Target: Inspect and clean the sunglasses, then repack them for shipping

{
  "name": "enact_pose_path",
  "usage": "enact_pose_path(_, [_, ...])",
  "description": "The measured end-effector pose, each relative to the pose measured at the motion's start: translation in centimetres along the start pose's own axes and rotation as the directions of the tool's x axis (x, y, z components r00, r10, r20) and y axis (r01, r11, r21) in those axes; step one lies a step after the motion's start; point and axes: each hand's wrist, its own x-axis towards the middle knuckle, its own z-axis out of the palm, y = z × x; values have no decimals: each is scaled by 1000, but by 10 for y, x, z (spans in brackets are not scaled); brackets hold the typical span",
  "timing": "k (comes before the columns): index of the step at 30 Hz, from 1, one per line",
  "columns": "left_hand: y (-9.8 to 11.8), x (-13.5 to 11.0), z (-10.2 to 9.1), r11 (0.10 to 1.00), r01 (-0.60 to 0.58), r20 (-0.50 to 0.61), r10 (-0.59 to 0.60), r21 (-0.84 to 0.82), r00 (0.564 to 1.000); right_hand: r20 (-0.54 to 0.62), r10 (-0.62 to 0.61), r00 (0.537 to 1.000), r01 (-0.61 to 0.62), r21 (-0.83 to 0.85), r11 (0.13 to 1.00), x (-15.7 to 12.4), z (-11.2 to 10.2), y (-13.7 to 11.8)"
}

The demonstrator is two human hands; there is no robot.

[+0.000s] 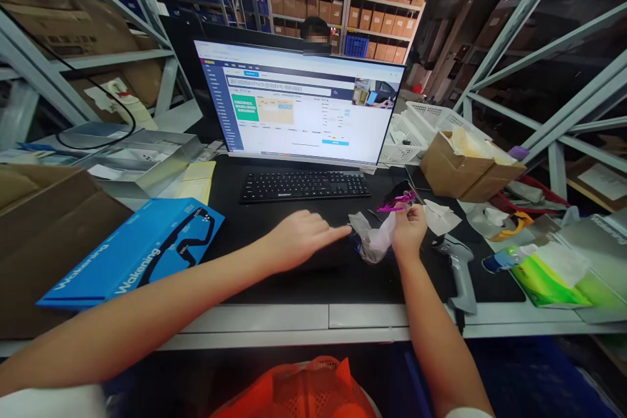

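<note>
My left hand (300, 240) hovers over the black desk mat with its index finger stretched toward a clear plastic bag (375, 241); its other fingers curl loosely, and I see nothing in them. My right hand (410, 230) is closed at the bag's right edge, pinching the film. Small contents inside the bag are too blurred to name. Right above those fingers is a bright magenta object (399, 201) with thin, loop-like parts; whether the hand grips it too I cannot tell. A crumpled white paper (441, 217) lies just right of this hand.
Behind the hands stand a black keyboard (306, 187) and a lit monitor (298, 108). A blue box (132, 251) lies at left beside an open carton (59, 222). At right are a barcode scanner (458, 268), a bottle (507, 258), a tissue pack (548, 281) and a cardboard box (455, 170).
</note>
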Motion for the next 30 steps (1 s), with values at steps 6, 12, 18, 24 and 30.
enact_pose_path(6, [17,-11,-2,899,271,-48,-306,-344,951,0,12,1000,-12,2,1000,0,0,0])
enact_pose_path(12, [6,-7,8,426,577,64,-764,-697,642,11,14,1000,-14,19,1000,0,0,-1])
enact_pose_path(18, [2,-14,25,636,605,50,-668,-480,742,26,25,999,-25,31,999,-1,3,-2])
enact_pose_path(24, [2,-27,29,745,558,-57,-616,-365,785,39,28,999,-29,11,1000,-3,4,-2])
enact_pose_path(30, [17,23,23,976,212,125,-203,-60,971,25,21,999,-21,-27,999,-1,3,0])
